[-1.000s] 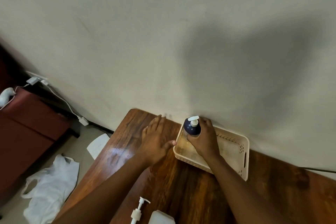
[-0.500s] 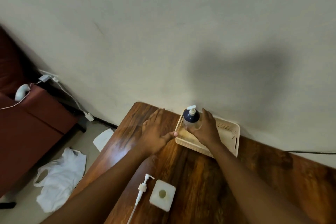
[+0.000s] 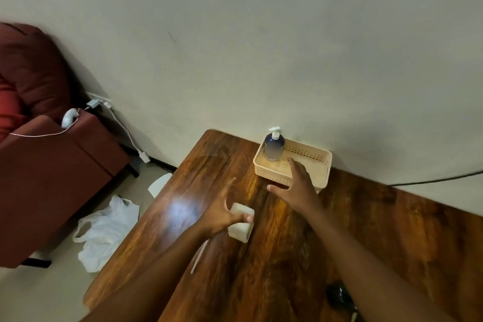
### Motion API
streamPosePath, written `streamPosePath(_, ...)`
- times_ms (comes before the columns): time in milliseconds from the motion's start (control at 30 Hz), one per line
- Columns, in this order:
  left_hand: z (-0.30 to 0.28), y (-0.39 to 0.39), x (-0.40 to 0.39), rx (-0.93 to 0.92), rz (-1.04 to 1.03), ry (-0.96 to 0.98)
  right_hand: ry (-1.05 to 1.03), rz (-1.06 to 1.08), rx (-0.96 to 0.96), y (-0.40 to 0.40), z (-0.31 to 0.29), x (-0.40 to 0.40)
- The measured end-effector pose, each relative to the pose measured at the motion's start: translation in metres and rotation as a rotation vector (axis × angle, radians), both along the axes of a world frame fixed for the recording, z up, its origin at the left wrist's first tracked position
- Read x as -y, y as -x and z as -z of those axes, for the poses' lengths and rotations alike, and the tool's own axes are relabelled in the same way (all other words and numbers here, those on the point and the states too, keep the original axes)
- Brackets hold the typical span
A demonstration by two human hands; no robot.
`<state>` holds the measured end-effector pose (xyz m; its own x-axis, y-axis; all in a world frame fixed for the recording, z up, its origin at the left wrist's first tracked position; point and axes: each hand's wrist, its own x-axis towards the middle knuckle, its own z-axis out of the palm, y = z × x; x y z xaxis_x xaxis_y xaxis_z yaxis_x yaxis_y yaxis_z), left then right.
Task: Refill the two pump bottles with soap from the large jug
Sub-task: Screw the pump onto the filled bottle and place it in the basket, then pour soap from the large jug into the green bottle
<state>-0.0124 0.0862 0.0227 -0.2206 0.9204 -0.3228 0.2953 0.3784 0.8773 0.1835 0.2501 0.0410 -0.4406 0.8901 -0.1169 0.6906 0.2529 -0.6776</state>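
A dark blue pump bottle (image 3: 274, 148) with a white pump stands upright in the left end of a cream plastic basket (image 3: 320, 165) against the wall. My right hand (image 3: 296, 187) hovers open just in front of the basket and holds nothing. A white square bottle (image 3: 241, 229) without its pump stands on the wooden table (image 3: 287, 256). My left hand (image 3: 222, 214) is on its left side, with the thumb curled over its top. The loose pump's thin tube (image 3: 198, 259) pokes out from under my left forearm. No large jug is in view.
A dark object (image 3: 339, 295) lies on the table beside my right forearm. The table's left edge drops to the floor, where a white plastic bag (image 3: 107, 227) lies. A maroon sofa (image 3: 52, 159) with cables stands further left. A black cable (image 3: 439, 179) runs along the wall.
My right hand let go of the blue pump bottle and drew back out of the basket. My left hand left the basket's corner and came back onto the white square bottle.
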Motion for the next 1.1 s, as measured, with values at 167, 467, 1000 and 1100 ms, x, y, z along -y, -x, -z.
streamPosePath(167, 0.034, -0.018, 0.029, 0.064, -0.048, 0.002, 0.055, 0.022, 0.014, -0.026, -0.002, 0.029)
streamPosePath(467, 0.054, -0.036, 0.022, 0.041, -0.234, -0.064, 0.066, 0.103, -0.074, -0.085, -0.012, 0.056)
streamPosePath(1000, 0.02, -0.113, -0.004, -0.012, -0.073, -0.237, 0.32, 0.405, -0.156, -0.231, 0.03, 0.136)
streamPosePath(1100, 0.014, -0.126, -0.006, -0.006, -0.05, -0.263, 0.381, 0.391, -0.161, -0.229, 0.059, 0.159)
